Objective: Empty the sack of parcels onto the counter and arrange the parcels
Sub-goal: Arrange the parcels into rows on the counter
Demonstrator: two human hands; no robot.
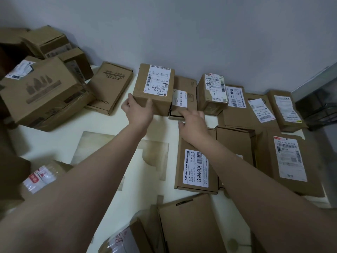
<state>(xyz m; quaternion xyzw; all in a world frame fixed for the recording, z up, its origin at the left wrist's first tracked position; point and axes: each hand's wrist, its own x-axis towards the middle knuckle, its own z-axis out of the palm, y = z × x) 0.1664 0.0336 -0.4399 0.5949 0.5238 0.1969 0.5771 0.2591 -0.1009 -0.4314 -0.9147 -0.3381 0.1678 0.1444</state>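
Note:
A tall brown cardboard parcel (154, 88) with a white label stands at the back of the white counter (113, 125). My left hand (138, 111) grips its near lower corner, thumb on the front face. My right hand (193, 121) reaches with straight fingers to the front edge of a flat parcel (182, 99) just right of it. Flat parcels lie in rows to the right, among them one labelled 12V4A-5525 (196, 168) and one with a large white label (290, 161). No sack is visible.
A heap of bigger boxes (42, 92) fills the left side, with a flat box (111, 86) leaning beside it. A small upright box (212, 94) stands near the wall. More parcels (189, 227) lie at the near edge. A dark rack (317, 105) sits at right.

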